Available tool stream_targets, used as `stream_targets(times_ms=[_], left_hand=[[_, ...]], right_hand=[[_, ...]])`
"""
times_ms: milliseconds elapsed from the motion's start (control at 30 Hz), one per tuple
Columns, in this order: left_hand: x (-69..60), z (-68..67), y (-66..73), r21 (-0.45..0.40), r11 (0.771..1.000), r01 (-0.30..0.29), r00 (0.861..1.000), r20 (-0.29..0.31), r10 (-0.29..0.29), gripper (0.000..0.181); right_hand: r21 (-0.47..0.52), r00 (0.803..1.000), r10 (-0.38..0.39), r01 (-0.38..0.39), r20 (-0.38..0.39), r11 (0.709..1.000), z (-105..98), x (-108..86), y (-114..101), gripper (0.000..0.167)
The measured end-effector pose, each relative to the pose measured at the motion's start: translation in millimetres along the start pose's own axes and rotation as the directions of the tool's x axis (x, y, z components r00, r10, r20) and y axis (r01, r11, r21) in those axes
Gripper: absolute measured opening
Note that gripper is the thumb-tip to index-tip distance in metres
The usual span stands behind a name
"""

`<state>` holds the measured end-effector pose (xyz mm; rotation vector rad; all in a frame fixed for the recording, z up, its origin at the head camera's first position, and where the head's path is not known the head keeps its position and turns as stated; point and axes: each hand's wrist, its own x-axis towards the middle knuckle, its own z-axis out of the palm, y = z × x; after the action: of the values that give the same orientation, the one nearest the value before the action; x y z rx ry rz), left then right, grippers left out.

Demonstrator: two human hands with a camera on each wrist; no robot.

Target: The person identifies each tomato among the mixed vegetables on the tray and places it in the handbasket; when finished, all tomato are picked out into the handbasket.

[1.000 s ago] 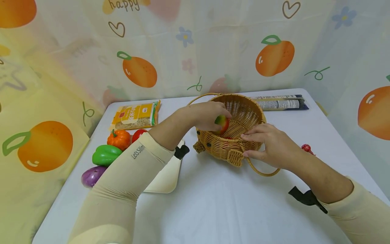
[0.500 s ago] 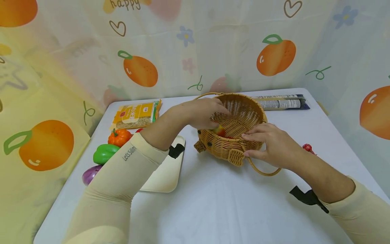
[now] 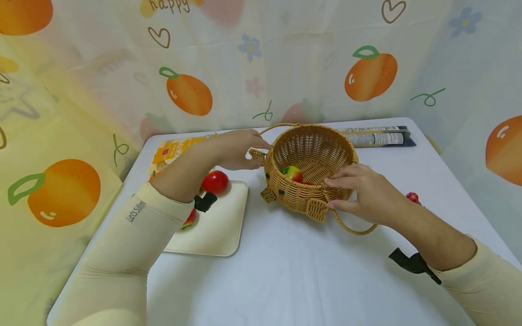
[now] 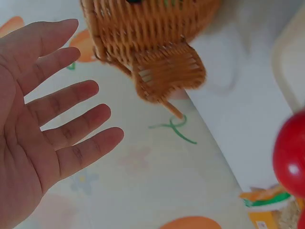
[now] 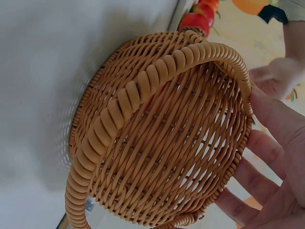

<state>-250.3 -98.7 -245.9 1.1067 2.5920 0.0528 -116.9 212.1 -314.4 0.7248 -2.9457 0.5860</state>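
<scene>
Currently L hand (image 3: 241,149) is hanging, fingers spread, by 1 round woven-wicker basket (image 3: 299,198); R hand (image 3: 364,192) is pinching its rim; 1 smooth red-green fruit (image 3: 294,174) + 1 red sliver (image 3: 308,183) are showing inside.

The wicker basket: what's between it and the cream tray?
Nothing but a bare strip of white tabletop lies between the wicker basket and the cream tray, as the head view shows.

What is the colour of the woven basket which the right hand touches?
Golden brown; the basket shows best in the head view.
</scene>
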Motion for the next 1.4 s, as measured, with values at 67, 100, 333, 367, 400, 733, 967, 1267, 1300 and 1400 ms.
stream_targets(times_ms=[67, 100, 333, 367, 400, 733, 967, 1267, 1300, 1400], left_hand=[[-5.6, 3.4, -9.2, -0.016, 0.999, 0.036, 0.999, 0.010, -0.036, 0.052], [-8.3, 5.3, -13.5, -0.023, 0.998, 0.059, 0.998, 0.019, -0.059, 0.052], [-23.4, 22.0, -39.8, -0.046, 0.976, 0.215, 0.971, 0.114, -0.209, 0.054], [-25.1, 25.0, -43.4, -0.050, 0.971, 0.232, 0.967, 0.124, -0.224, 0.054], [-26.3, 28.1, -47.0, -0.056, 0.967, 0.249, 0.961, 0.135, -0.240, 0.054], [-29.7, 54.3, -71.1, -0.069, 0.939, 0.337, 0.923, 0.219, -0.316, 0.053], [-32.4, 67.5, -75.7, -0.044, 0.930, 0.364, 0.909, 0.232, -0.345, 0.053], [-35.0, 72.5, -77.0, -0.044, 0.945, 0.323, 0.926, 0.219, -0.306, 0.051], [-35.2, 72.6, -77.0, -0.045, 0.946, 0.321, 0.927, 0.218, -0.304, 0.050], [-36.3, 72.7, -77.1, -0.050, 0.944, 0.325, 0.927, 0.215, -0.307, 0.050]], right_hand=[[-0.002, 1.000, -0.002, 0.002, -0.003, 1.000, 0, -0.4, 0, 0.050], [-0.003, 1.000, -0.003, 0.003, -0.007, 1.000, 0, -0.6, 0, 0.050], [-0.002, 1.000, -0.006, 0.006, -0.012, 1.000, 0, -0.4, 1, 0.050], [-0.002, 1.000, -0.005, 0.005, -0.007, 1.000, 1, -0.3, 0, 0.050], [-0.002, 1.000, -0.003, 0.003, -0.004, 1.000, 0, -0.1, 0, 0.051], [-0.002, 0.999, 0.030, -0.030, 0.022, 1.000, -1, -0.2, -1, 0.052], [0.005, 0.999, 0.033, -0.034, 0.019, 0.999, -1, -0.1, -1, 0.052], [0.003, 0.999, 0.039, -0.039, 0.023, 0.999, -1, -0.6, -1, 0.051], [0.002, 0.999, 0.038, -0.038, 0.022, 0.999, -1, -0.6, -1, 0.051], [0.000, 0.999, 0.032, -0.032, 0.019, 0.999, -1, -0.3, -1, 0.051]])
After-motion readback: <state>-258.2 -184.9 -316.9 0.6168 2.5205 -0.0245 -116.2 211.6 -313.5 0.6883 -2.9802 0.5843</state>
